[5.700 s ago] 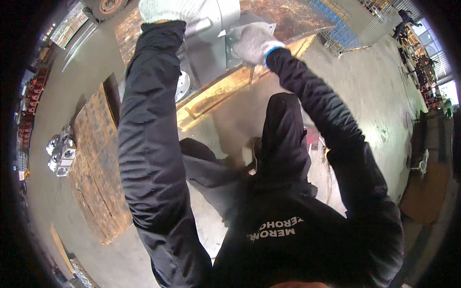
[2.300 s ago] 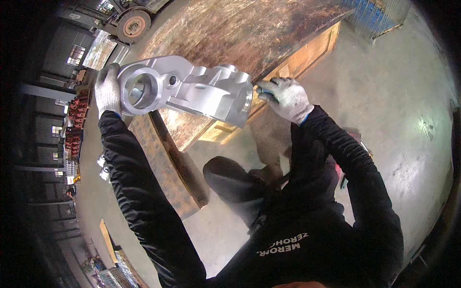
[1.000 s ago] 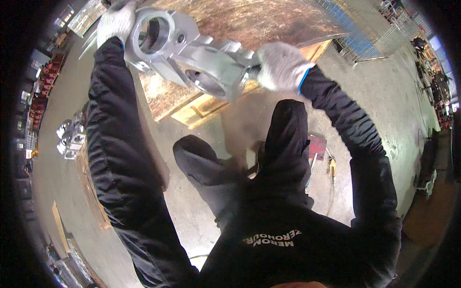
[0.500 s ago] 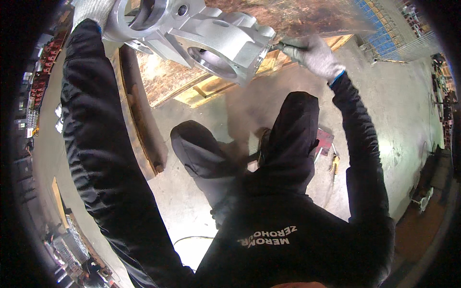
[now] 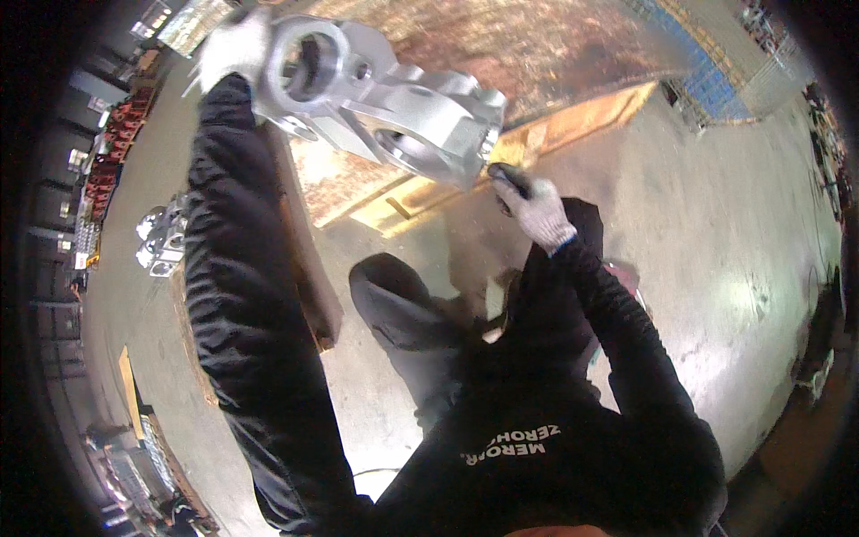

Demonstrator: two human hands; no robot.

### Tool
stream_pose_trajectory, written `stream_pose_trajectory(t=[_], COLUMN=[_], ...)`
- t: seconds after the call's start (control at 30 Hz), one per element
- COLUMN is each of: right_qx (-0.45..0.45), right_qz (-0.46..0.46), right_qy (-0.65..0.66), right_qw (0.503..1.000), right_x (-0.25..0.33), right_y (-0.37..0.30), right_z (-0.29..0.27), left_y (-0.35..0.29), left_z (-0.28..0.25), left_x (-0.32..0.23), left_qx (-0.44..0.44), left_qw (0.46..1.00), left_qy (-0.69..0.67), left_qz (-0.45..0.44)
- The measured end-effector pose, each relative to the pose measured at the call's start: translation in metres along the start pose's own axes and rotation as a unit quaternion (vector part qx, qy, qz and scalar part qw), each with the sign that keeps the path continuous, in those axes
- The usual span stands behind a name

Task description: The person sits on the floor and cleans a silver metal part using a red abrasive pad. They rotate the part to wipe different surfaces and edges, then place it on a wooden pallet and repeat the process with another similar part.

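The left hand [image 5: 237, 46] is gripping a silver casting [image 5: 438, 112] — the right hand [image 5: 542, 211] is curling beside its far end, contents unclear.

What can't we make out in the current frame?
Left grip, head view: finger placement lost to glare and blur.
Right grip, head view: too small and dark at the tips to tell if it touches the casting or holds something.
Casting's far side, head view: turned away from the camera.
Floor parts, head view: partly hidden by the left sleeve.
Table, head view: cut off by the top edge.
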State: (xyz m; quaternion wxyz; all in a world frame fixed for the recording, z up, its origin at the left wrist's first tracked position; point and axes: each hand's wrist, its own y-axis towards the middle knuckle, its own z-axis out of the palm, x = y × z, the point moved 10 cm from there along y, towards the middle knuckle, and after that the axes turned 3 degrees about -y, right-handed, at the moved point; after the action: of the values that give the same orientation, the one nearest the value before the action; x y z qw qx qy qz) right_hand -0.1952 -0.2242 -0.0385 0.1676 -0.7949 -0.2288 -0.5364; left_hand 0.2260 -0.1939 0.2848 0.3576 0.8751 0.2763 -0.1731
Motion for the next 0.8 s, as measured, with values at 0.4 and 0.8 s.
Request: stream_pose_trajectory(t=[0.4,0.8], right_qx=[-0.208,-0.223], right_qz=[-0.49,-0.406], right_qy=[-0.349,-0.446], right_qw=[0.772,0.766], right_x=[0.299,0.274], right_y=[0.022,0.081], right_z=[-0.022,0.02], left_y=[-0.037,-0.036], left_z=[-0.008,0.003], left_x=[-0.048,-0.042], left_qx=[-0.016,-0.06], left_qw=[0.997,0.996], left_qy=[-0.068,-0.065], left_qz=[0.02,0.027])
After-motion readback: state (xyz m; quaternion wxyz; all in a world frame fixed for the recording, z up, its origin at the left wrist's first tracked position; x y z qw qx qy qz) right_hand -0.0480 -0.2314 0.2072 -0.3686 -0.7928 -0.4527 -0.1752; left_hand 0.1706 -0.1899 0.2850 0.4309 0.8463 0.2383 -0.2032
